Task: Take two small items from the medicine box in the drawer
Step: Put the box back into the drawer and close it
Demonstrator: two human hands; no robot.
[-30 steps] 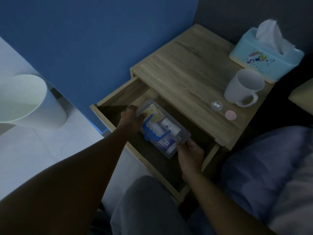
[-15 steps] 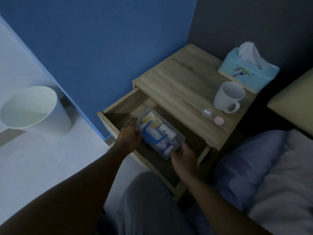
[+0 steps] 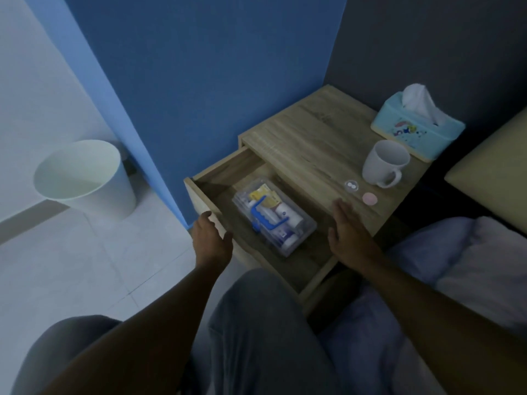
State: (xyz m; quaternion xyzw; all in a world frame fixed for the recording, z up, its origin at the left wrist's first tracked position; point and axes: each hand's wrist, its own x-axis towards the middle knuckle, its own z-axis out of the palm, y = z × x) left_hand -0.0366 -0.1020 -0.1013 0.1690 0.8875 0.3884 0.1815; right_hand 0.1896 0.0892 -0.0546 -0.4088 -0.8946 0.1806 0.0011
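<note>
The clear plastic medicine box with a blue handle (image 3: 274,218) lies in the open wooden drawer (image 3: 228,173), long axis diagonal, between both hands. The left hand (image 3: 212,240) and right hand (image 3: 346,233) hover spread, holding nothing; the left looks nearer.

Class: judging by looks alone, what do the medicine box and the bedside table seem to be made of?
Medicine box: probably clear, glossy plastic, since its contents show through the walls. Bedside table: wood or wood-look laminate, matte, with visible grain streaks; which one cannot be told.
</note>
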